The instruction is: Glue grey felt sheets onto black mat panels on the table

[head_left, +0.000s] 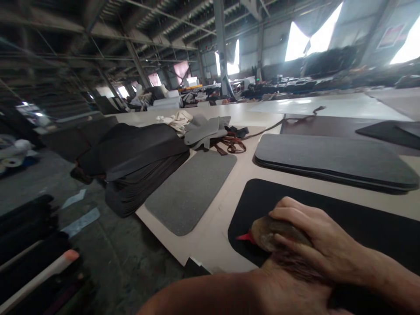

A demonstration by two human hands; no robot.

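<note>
Right hand (pixel 315 238), lower right of frame: fingers (pixel 288 214) wrapped together over a brown rounded brush-like tool (pixel 272 232), clamped on it. Red tip (pixel 244 237) pokes out at the tool's left end. Tool pressed against the black mat (pixel 361 218) lying flat on the desk (pixel 210 236), near the mat's left rounded corner.

Left forearm (pixel 229 293) across bottom centre of frame, bare; left hand itself out of view, fingers state cannot tell.

Grey mat (pixel 190 192) left of the black one, flat on the desk, hanging close to the desk's near edge. Stack of grey mats (pixel 328 159) above the black mat, centre right. Pile of dark mats (pixel 138 162) centre left, draped over the desk's edge. Loose grey pieces (pixel 203 129), pale cloth (pixel 177 119) and brown straps (pixel 232 144) upper centre. Dark sheet (pixel 328 124) with another black mat (pixel 390 131) upper right.

White pole with orange tip (pixel 42 273) lower left, over concrete floor (pixel 124 258).
</note>
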